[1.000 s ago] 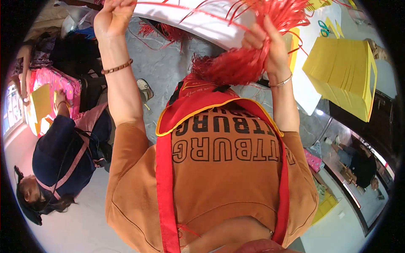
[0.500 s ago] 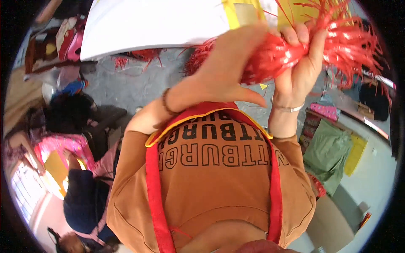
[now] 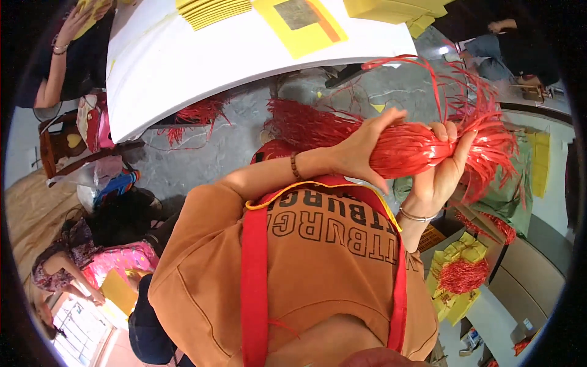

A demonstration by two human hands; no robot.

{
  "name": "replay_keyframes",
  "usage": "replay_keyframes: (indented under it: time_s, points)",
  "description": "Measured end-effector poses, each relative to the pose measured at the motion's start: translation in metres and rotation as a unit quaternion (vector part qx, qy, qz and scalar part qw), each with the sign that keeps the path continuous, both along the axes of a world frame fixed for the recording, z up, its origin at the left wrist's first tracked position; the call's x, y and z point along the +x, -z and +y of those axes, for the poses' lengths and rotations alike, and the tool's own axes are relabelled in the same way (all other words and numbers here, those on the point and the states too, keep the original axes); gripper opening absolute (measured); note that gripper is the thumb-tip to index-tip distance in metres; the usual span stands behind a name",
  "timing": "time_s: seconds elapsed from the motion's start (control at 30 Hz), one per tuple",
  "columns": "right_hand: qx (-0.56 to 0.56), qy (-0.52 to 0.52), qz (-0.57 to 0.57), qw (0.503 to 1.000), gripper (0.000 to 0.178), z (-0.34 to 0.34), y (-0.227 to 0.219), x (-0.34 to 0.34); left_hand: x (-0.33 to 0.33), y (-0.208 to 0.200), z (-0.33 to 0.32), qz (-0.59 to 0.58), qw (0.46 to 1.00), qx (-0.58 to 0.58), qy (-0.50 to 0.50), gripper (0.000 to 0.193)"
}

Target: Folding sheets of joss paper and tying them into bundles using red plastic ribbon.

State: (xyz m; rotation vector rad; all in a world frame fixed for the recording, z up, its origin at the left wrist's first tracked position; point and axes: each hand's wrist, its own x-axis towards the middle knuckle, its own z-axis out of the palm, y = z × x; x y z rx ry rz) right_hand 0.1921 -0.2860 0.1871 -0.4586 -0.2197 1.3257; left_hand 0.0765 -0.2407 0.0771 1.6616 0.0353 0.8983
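A thick tassel of shiny red plastic strips (image 3: 406, 151) lies across both my hands, in front of my chest. My right hand (image 3: 449, 156), with a silver bangle at the wrist, grips it tightly at a narrow neck, and loose strip ends fan out beyond it to the right. Wearing a beaded bracelet, my left hand (image 3: 361, 150) curves round the tassel's left part, thumb below and fingers above. Long loose strands (image 3: 312, 125) trail out to the left behind that hand. A few thin strips loop up above the right hand.
Ahead stands a white table (image 3: 232, 55) with yellow folded sheets (image 3: 214, 9) and a yellow piece (image 3: 299, 24). More red strips (image 3: 202, 113) hang by its near edge. At right lies a red strip bundle (image 3: 463, 275) on yellow sheets. Other people work at left and far right.
The tassel and my right hand have come lower and nearer my body. My left hand, raised and spread over the tassel before, now curves round it. The view has shifted, showing more table.
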Motion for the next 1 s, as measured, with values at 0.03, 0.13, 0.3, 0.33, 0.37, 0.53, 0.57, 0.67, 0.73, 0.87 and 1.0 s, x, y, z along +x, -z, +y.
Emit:
replay_keyframes:
  time_s: [0.03,0.13,0.3,0.33,0.37,0.53,0.57,0.67,0.73,0.87,1.0]
  points:
    - [0.013,-0.006,0.035,0.999,0.035,-0.004,-0.001,0.005,0.013,0.022,-0.015,-0.022,0.998,-0.04,-0.041,0.125]
    - [0.022,-0.008,0.045,0.999,0.035,-0.015,0.007,0.029,0.043,0.026,-0.047,-0.003,0.986,-0.16,-0.043,0.114]
    - [0.001,0.015,-0.007,1.0,0.029,-0.04,0.013,0.091,0.082,-0.004,-0.052,-0.022,0.982,-0.184,0.035,0.085]
    - [0.002,0.014,-0.002,1.0,0.029,-0.042,0.015,0.103,0.084,-0.005,-0.055,-0.017,0.982,-0.183,0.033,0.085]
    - [-0.014,-0.003,0.02,1.0,0.026,-0.041,0.016,0.112,0.083,-0.006,-0.056,-0.012,0.936,-0.327,0.13,0.07]
    - [-0.06,-0.051,-0.084,0.993,0.016,-0.04,0.019,0.132,0.068,-0.022,-0.061,0.089,0.861,-0.451,0.218,0.026]
    - [-0.06,-0.037,-0.103,0.992,0.015,-0.043,0.027,0.131,0.064,-0.019,-0.062,0.099,0.858,-0.462,0.201,0.024]
    - [-0.048,0.03,-0.079,0.995,0.021,-0.042,0.044,0.122,0.058,-0.036,-0.058,0.127,0.874,-0.437,0.173,0.027]
    - [-0.06,0.047,-0.043,0.996,0.024,-0.033,0.052,0.115,0.053,-0.033,-0.062,0.126,0.853,-0.461,0.21,0.027]
    - [-0.108,-0.061,-0.087,0.988,0.037,-0.021,0.061,0.09,0.028,-0.018,-0.074,0.037,0.743,-0.621,0.247,0.035]
    - [-0.099,-0.213,0.174,0.956,0.048,-0.025,0.205,0.084,-0.006,0.014,-0.076,-0.016,0.652,-0.725,0.219,0.047]
